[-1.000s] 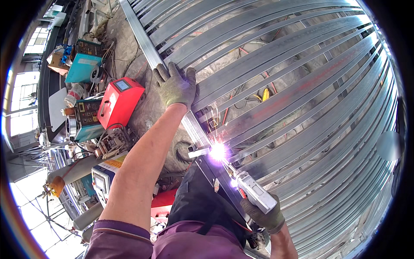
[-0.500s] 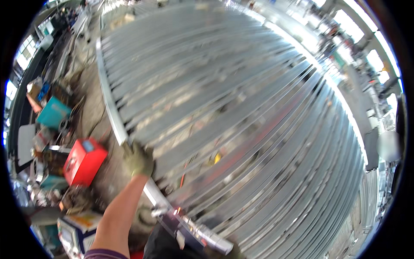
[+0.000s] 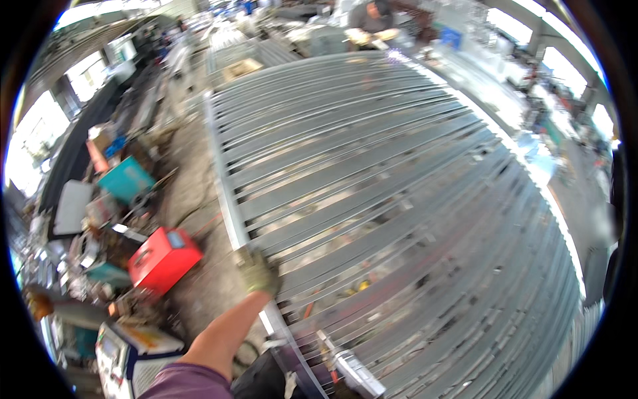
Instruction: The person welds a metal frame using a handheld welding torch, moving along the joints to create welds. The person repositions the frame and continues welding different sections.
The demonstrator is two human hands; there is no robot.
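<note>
My left hand, in an olive-green work glove, is closed over the near-left edge rail of a large slatted metal frame. Many long grey metal slats run across from that rail to the far-right side. At the lower edge, a silver gun-like tool with a narrow tip lies over the slats, just right of the rail. My right hand is out of view, so what holds the tool, if anything, cannot be seen. Motion blur softens the near slats.
Left of the frame stand a red box, a teal container and a white-and-blue machine amid clutter. A person is at the frame's far end. Bare concrete floor runs beside the rail.
The view has shifted, so the frame sits lower and further right, and the far person now shows. My left hand stays on the rail. The silver tool now appears over the slats, off the rail.
</note>
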